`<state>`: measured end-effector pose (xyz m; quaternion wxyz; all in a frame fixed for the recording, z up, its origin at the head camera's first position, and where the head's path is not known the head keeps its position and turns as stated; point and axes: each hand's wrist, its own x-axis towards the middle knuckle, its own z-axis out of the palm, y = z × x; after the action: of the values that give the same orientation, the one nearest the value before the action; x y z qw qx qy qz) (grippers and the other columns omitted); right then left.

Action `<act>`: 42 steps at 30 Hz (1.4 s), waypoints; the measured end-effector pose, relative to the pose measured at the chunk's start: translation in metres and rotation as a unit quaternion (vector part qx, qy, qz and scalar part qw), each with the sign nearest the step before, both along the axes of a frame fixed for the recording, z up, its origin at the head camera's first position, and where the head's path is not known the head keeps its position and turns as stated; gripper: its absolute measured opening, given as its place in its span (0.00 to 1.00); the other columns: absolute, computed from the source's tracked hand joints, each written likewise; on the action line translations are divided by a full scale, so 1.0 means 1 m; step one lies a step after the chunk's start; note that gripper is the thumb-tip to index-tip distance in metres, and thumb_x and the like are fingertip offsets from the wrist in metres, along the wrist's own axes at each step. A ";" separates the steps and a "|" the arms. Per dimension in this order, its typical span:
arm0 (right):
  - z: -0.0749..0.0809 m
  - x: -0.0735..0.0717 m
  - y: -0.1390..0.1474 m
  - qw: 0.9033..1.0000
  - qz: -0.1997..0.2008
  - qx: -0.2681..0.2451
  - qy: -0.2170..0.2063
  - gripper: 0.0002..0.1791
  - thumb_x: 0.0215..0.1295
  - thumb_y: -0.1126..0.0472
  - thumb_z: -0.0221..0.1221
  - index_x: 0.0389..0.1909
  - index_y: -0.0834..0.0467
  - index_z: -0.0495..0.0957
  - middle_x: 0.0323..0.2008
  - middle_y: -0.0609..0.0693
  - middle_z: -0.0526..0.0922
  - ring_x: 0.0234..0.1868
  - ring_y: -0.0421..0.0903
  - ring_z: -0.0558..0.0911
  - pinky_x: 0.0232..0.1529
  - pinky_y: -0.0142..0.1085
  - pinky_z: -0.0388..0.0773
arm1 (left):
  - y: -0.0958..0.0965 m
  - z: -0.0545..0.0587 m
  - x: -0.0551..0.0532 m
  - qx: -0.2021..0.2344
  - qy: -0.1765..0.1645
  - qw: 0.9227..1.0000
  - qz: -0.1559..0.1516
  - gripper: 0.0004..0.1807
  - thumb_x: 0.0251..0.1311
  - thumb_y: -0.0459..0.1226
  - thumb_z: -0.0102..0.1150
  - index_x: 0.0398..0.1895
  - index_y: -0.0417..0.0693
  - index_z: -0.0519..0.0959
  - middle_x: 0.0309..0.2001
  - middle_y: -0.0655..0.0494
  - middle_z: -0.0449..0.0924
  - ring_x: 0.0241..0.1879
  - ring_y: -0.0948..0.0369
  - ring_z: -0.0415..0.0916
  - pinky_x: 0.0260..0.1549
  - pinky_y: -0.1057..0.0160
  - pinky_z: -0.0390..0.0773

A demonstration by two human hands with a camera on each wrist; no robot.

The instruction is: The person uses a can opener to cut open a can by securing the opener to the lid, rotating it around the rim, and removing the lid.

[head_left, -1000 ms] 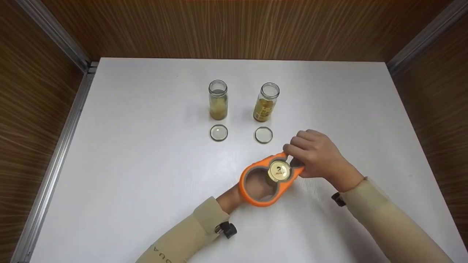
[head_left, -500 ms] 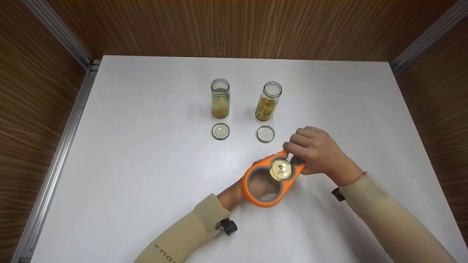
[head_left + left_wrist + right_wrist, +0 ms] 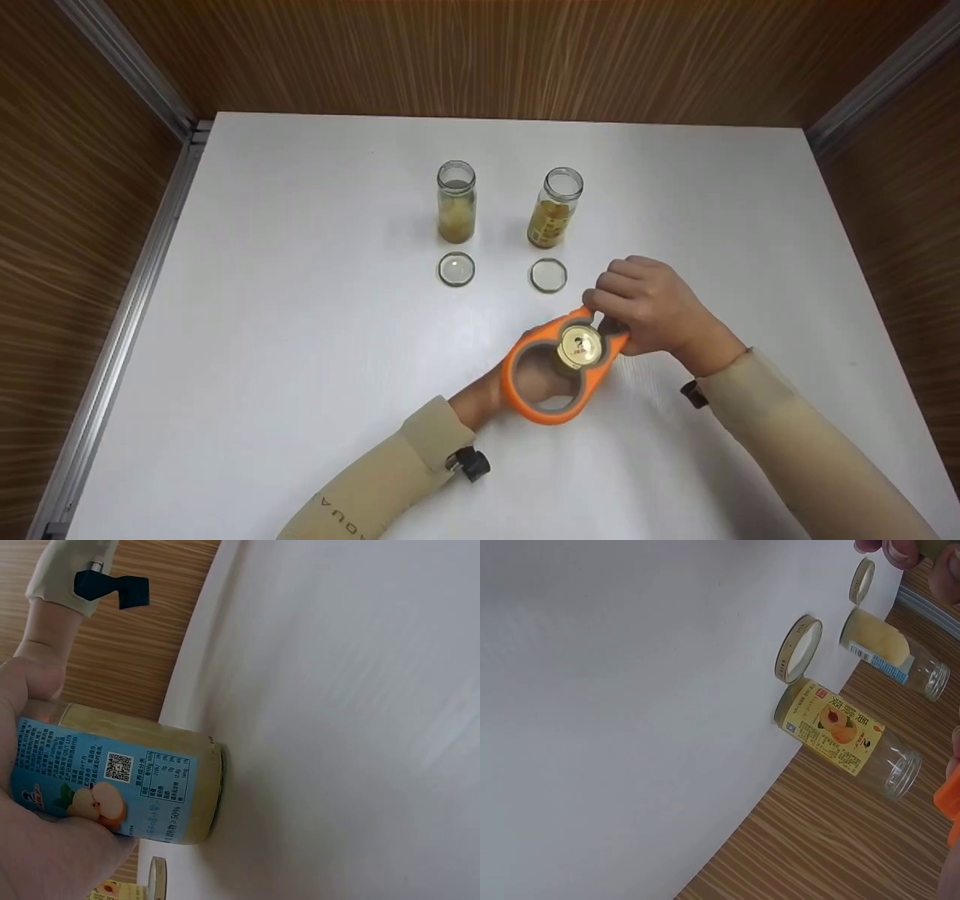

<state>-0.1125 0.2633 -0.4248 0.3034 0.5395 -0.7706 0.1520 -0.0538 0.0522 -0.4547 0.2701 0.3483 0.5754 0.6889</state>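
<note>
My left hand (image 3: 52, 855) grips a glass jar (image 3: 142, 787) with a blue label showing an apple. In the head view that hand is mostly behind an orange jar opener (image 3: 517, 375) with grey inner edges. The opener's smaller ring sits around the jar's gold lid (image 3: 580, 346), and its larger ring frames part of my left hand. My right hand (image 3: 649, 307) holds the opener by its handle end, fingers curled round it. Only a bit of orange handle (image 3: 949, 799) shows at the edge of the right wrist view.
Two lidless glass jars stand farther back on the white table (image 3: 300, 262): a left one (image 3: 456, 214) and a yellow-labelled one (image 3: 551, 221). A loose lid (image 3: 457, 268) and another lid (image 3: 548, 275) lie in front of them. Wood-grain panels (image 3: 480, 60) enclose the table.
The head view has shifted slightly, so everything appears a little farther right. Both hands, the opener and the jars keep nearly the same places relative to each other.
</note>
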 end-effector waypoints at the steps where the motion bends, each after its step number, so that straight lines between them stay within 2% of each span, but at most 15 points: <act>1: 0.000 0.000 0.000 1.000 0.001 0.000 -0.001 0.09 0.53 0.60 0.47 0.24 0.55 0.76 0.18 0.45 0.67 0.19 0.44 0.62 0.19 0.37 0.59 | 0.000 0.000 0.000 0.007 -0.016 1.000 -0.006 0.29 0.62 0.25 0.59 0.66 0.34 0.65 0.57 0.44 0.75 0.50 0.71 0.72 0.54 0.71 0.73; 6: -0.001 -0.001 0.000 1.000 0.006 -0.007 -0.004 0.09 0.52 0.60 0.47 0.24 0.55 0.77 0.18 0.45 0.67 0.19 0.44 0.62 0.18 0.37 0.59 | -0.001 0.000 0.000 0.004 0.011 1.000 0.006 0.32 0.60 0.26 0.62 0.67 0.35 0.65 0.56 0.52 0.76 0.50 0.72 0.72 0.55 0.71 0.73; 10: 0.001 -0.002 0.000 1.000 0.005 -0.016 -0.006 0.09 0.51 0.60 0.48 0.24 0.56 0.77 0.18 0.45 0.67 0.19 0.44 0.62 0.19 0.37 0.58 | 0.000 -0.007 -0.002 0.057 -0.056 0.997 -0.022 0.36 0.60 0.23 0.57 0.72 0.35 0.58 0.59 0.53 0.73 0.52 0.69 0.71 0.55 0.72 0.72; 12: 0.003 -0.002 0.001 1.000 0.001 -0.019 -0.009 0.09 0.51 0.59 0.48 0.24 0.56 0.77 0.18 0.45 0.68 0.19 0.44 0.62 0.19 0.37 0.58 | 0.002 -0.013 -0.003 0.071 -0.066 0.995 -0.032 0.40 0.60 0.22 0.56 0.75 0.35 0.53 0.63 0.49 0.70 0.55 0.68 0.70 0.57 0.71 0.70; 13: 0.005 -0.002 0.001 1.000 -0.002 -0.020 -0.010 0.09 0.51 0.59 0.49 0.24 0.56 0.77 0.18 0.45 0.68 0.19 0.44 0.62 0.19 0.37 0.58 | 0.003 -0.017 -0.004 0.072 -0.060 0.995 -0.031 0.42 0.60 0.23 0.56 0.76 0.35 0.51 0.65 0.47 0.69 0.56 0.68 0.70 0.58 0.71 0.70; 15: 0.007 -0.002 0.002 1.000 -0.010 -0.019 -0.011 0.09 0.51 0.58 0.50 0.24 0.56 0.77 0.18 0.45 0.69 0.19 0.44 0.63 0.19 0.38 0.58 | 0.004 -0.023 -0.006 0.055 -0.021 0.998 -0.014 0.44 0.59 0.25 0.58 0.77 0.36 0.49 0.69 0.44 0.65 0.59 0.70 0.68 0.63 0.69 0.68; 16: 0.009 -0.001 0.002 1.000 -0.013 -0.020 -0.012 0.09 0.51 0.57 0.50 0.24 0.56 0.77 0.18 0.45 0.69 0.19 0.44 0.63 0.19 0.38 0.58 | 0.005 -0.024 -0.007 0.052 -0.013 0.999 -0.008 0.45 0.59 0.25 0.59 0.78 0.36 0.48 0.70 0.43 0.64 0.60 0.70 0.67 0.65 0.67 0.67; 19: 0.013 0.001 0.003 0.999 -0.021 -0.024 -0.011 0.10 0.52 0.56 0.50 0.25 0.57 0.77 0.18 0.44 0.69 0.19 0.43 0.64 0.19 0.38 0.58 | 0.005 -0.027 -0.008 0.047 -0.014 0.999 0.011 0.45 0.58 0.25 0.59 0.78 0.36 0.49 0.72 0.42 0.62 0.61 0.71 0.66 0.68 0.63 0.65; 20: 0.013 0.001 0.004 0.999 -0.022 -0.027 -0.010 0.11 0.52 0.55 0.51 0.25 0.57 0.77 0.18 0.44 0.69 0.19 0.44 0.64 0.19 0.38 0.58 | 0.005 -0.026 -0.007 0.052 -0.025 0.998 0.014 0.45 0.59 0.25 0.59 0.78 0.37 0.50 0.73 0.43 0.61 0.62 0.71 0.66 0.69 0.63 0.64; 22: 0.015 0.003 0.005 0.999 -0.023 -0.035 -0.008 0.11 0.53 0.55 0.51 0.25 0.57 0.77 0.18 0.44 0.69 0.19 0.43 0.64 0.19 0.38 0.58 | 0.005 -0.024 -0.006 0.058 -0.025 0.998 0.025 0.46 0.57 0.25 0.61 0.78 0.38 0.51 0.74 0.45 0.61 0.65 0.70 0.64 0.70 0.62 0.63; 27: 0.018 0.009 0.010 0.998 -0.032 -0.051 0.002 0.10 0.52 0.56 0.50 0.24 0.57 0.77 0.17 0.44 0.69 0.18 0.44 0.63 0.19 0.38 0.57 | 0.002 -0.018 -0.003 0.068 0.023 0.996 0.045 0.45 0.58 0.26 0.65 0.78 0.43 0.55 0.76 0.55 0.60 0.73 0.64 0.59 0.72 0.60 0.60; 32: 0.016 0.019 0.019 0.997 -0.064 -0.038 0.003 0.10 0.51 0.57 0.51 0.24 0.57 0.77 0.18 0.45 0.71 0.19 0.44 0.65 0.20 0.39 0.58 | 0.000 -0.015 0.002 0.048 0.038 0.996 0.064 0.42 0.59 0.29 0.67 0.76 0.51 0.61 0.72 0.64 0.66 0.71 0.63 0.63 0.71 0.60 0.62; 35: 0.013 0.025 0.025 0.995 -0.093 -0.031 0.001 0.10 0.51 0.57 0.50 0.25 0.57 0.77 0.18 0.45 0.71 0.19 0.45 0.66 0.20 0.39 0.60 | 0.000 -0.013 0.004 0.045 0.045 0.995 0.080 0.41 0.58 0.29 0.68 0.75 0.49 0.63 0.71 0.62 0.68 0.70 0.63 0.65 0.70 0.60 0.64; 42: 0.009 0.036 0.039 0.988 -0.146 -0.041 -0.008 0.11 0.41 0.61 0.49 0.26 0.58 0.78 0.18 0.47 0.73 0.20 0.47 0.67 0.20 0.40 0.60 | 0.002 -0.008 0.008 0.011 0.112 0.985 0.127 0.42 0.54 0.32 0.72 0.72 0.41 0.64 0.68 0.53 0.73 0.66 0.65 0.69 0.68 0.62 0.67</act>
<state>-0.0765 0.3027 -0.4156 0.3381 0.4068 -0.8367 0.1417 -0.0460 0.0543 -0.4622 0.1103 0.3504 0.6339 0.6806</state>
